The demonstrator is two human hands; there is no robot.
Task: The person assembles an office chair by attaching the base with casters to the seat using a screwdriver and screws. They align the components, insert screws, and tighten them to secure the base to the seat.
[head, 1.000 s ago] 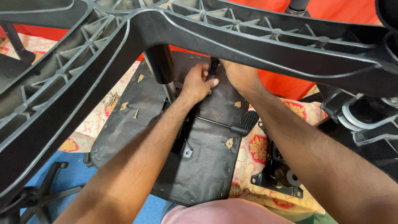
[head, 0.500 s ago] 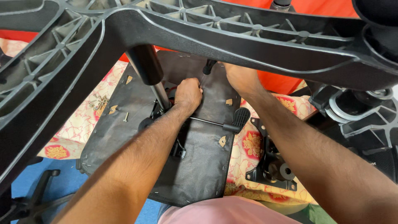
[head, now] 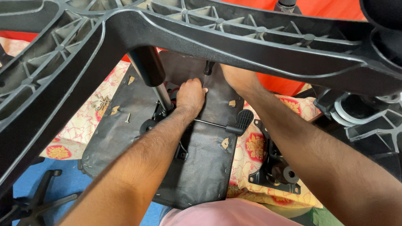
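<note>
An office chair lies upside down. Its black star base (head: 234, 39) spans the top of the view, close to the camera. Below it, the gas cylinder (head: 153, 75) runs down to the black fabric seat underside (head: 205, 159). My left hand (head: 190, 97) rests beside the cylinder foot, fingers curled at the shaft of a screwdriver (head: 208, 67) with a black handle. My right hand (head: 236, 78), partly hidden behind a base arm, closes on that handle.
A lever with a black paddle grip (head: 243, 118) crosses the seat underside. Loose screws (head: 99, 102) lie at the seat's left edge on a patterned cloth (head: 251, 146). A black metal plate (head: 274, 175) sits at the right, castors (head: 356, 113) beyond it. Another chair base (head: 33, 201) lies lower left.
My left hand slid down from the screwdriver handle to its shaft near the seat. The screwdriver now stands lower and more upright. My right hand stayed at the handle.
</note>
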